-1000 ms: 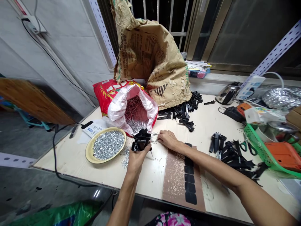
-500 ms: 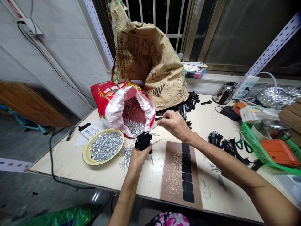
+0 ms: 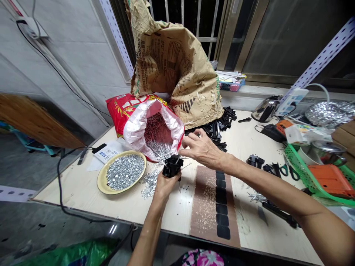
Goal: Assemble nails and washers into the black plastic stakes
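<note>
My left hand (image 3: 165,185) is wrapped round a cluster of black plastic parts (image 3: 172,166), with thin metal pins sticking out above and below. Just above and to the right, my right hand (image 3: 202,148) pinches a thin metal pin whose tip points down at the black parts. Behind them a white-lined red bag (image 3: 135,130) lies open, showing reddish and silver pins. To the left of my left hand sits a yellow dish (image 3: 102,184) of small silver washers, with more washers loose on the table beside it.
A brown board (image 3: 203,221) with a column of black pads lies at the front. Behind stands a large paper sack (image 3: 199,88) near black parts. At right are scissors (image 3: 290,170) and a green basket (image 3: 298,166).
My right hand has moved left and slightly down, closer to the black parts. My left hand has shifted slightly right with them.
</note>
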The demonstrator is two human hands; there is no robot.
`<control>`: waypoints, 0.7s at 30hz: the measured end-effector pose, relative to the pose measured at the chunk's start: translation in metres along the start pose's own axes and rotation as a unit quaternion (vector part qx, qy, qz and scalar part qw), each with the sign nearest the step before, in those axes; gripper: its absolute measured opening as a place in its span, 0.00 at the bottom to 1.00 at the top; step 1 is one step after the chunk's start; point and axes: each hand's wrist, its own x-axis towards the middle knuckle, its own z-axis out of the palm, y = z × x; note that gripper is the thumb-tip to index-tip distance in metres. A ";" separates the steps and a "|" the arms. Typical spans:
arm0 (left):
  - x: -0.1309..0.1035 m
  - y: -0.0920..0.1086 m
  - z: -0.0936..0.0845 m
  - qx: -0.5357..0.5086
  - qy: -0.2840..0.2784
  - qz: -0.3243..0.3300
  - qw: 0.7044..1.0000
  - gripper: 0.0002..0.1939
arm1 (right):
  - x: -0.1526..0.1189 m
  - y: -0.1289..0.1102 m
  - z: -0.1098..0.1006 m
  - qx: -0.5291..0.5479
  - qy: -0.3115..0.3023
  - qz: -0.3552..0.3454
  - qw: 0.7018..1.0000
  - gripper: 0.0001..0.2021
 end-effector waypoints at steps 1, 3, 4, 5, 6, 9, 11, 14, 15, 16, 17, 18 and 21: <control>0.000 0.000 0.000 -0.003 0.001 0.001 1.000 0.18 | 0.001 0.000 0.002 0.023 0.004 0.006 1.000 0.11; -0.004 0.004 -0.001 -0.018 0.011 0.004 1.000 0.17 | 0.000 0.004 0.010 0.087 0.018 0.038 0.995 0.12; -0.007 0.008 -0.002 -0.028 0.018 0.006 0.999 0.17 | -0.002 0.006 0.017 0.119 0.022 0.065 0.991 0.13; -0.010 0.013 -0.004 -0.039 0.026 0.009 0.999 0.17 | -0.005 0.008 0.026 0.144 0.017 0.099 0.985 0.12; -0.014 0.018 -0.005 -0.049 0.036 0.014 0.998 0.17 | -0.009 0.009 0.036 0.160 -0.002 0.133 0.978 0.11; -0.023 0.032 -0.010 -0.077 0.055 0.041 0.995 0.18 | -0.025 0.002 0.076 0.170 -0.124 0.186 0.960 0.10; -0.024 0.036 -0.011 -0.085 0.067 0.050 0.993 0.19 | -0.034 -0.010 0.101 0.155 -0.189 0.168 0.955 0.10; -0.018 0.030 -0.011 -0.086 0.071 0.029 0.993 0.18 | -0.043 -0.022 0.121 0.126 -0.211 0.139 0.959 0.11; -0.016 0.027 -0.011 -0.089 0.065 0.020 0.994 0.17 | -0.044 -0.022 0.122 0.121 -0.209 0.134 0.961 0.11; -0.013 0.023 -0.011 -0.092 0.057 0.012 0.994 0.17 | -0.046 -0.020 0.120 0.115 -0.207 0.132 0.963 0.11; -0.011 0.019 -0.012 -0.094 0.049 0.006 0.994 0.17 | -0.047 -0.014 0.116 0.105 -0.202 0.134 0.965 0.11; -0.009 0.016 -0.012 -0.092 0.043 -0.001 0.995 0.16 | -0.048 -0.007 0.109 0.093 -0.194 0.140 0.966 0.11; -0.006 0.011 -0.012 -0.066 0.038 -0.031 0.997 0.15 | -0.049 0.017 0.080 0.060 -0.152 0.179 0.970 0.11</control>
